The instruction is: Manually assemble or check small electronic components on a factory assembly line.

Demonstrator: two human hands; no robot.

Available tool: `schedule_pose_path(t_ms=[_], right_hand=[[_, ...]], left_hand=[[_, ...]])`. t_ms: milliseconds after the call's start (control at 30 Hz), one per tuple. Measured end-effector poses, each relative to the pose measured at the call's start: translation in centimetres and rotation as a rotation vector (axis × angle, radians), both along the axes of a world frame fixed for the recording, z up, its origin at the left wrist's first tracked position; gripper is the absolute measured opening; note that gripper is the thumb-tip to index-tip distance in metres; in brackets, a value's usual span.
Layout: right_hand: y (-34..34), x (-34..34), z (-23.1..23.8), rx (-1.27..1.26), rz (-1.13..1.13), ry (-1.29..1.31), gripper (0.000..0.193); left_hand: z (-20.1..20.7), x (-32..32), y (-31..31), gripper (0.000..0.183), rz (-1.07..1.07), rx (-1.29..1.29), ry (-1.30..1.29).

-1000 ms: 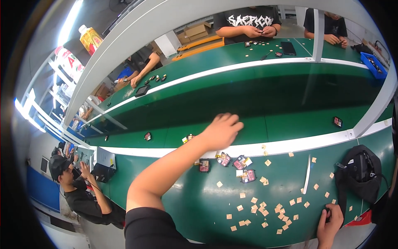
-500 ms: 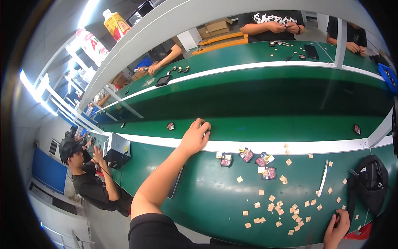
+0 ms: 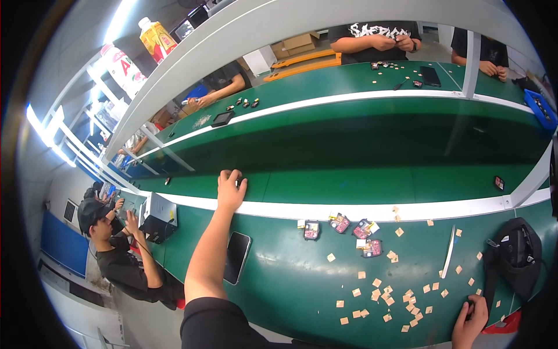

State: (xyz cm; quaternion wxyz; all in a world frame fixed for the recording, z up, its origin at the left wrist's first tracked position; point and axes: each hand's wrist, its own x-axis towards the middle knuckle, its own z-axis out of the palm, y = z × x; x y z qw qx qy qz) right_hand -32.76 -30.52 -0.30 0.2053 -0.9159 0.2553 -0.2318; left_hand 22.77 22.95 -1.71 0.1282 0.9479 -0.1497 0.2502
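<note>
My left hand (image 3: 231, 191) reaches over the white rail onto the green shelf beyond it. Its fingers curl round a small black electronic module (image 3: 239, 182), mostly hidden by the hand. My right hand (image 3: 469, 323) rests at the near right table edge, loosely curled, with nothing visible in it. Between the hands lie several small modules with reddish circuit boards, one of them an open-backed module (image 3: 311, 230) with a pale tab. Many tan square stickers (image 3: 410, 300) are scattered in front of them.
A phone (image 3: 237, 257) lies beside my left forearm. White tweezers or a thin strip (image 3: 449, 251) and a black bag (image 3: 517, 256) are at right. One module (image 3: 499, 183) sits on the far shelf. A white rail (image 3: 360, 210) crosses the bench. Co-workers sit opposite and at left.
My left hand has moved left along the shelf and now covers the module that lay there alone. The view has shifted slightly. My right hand stays put.
</note>
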Motion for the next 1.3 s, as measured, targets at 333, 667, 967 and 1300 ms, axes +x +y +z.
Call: schedule_pose_path(t_ms=[333, 667, 967, 1300], right_hand=[[0.0, -0.5, -1.7, 0.102, -0.059, -0.062, 0.013], [1.0, 4.0, 1.3, 0.092, 0.099, -0.098, 0.018], [4.7, 17.4, 5.7, 0.155, 0.685, 0.029, 0.022], [4.7, 19.3, 3.3, 0.318, 0.737, 0.038, 0.031]], left_hand=[[1.5, -1.3, -2.7, 0.026, 0.058, -0.026, 0.025], [6.5, -12.3, -11.8, 0.011, -0.353, 0.074, 0.270], [5.1, -17.0, -12.9, 0.020, -0.578, -0.056, 0.233], [7.4, -26.9, -21.8, 0.020, -0.817, -0.151, 0.875]])
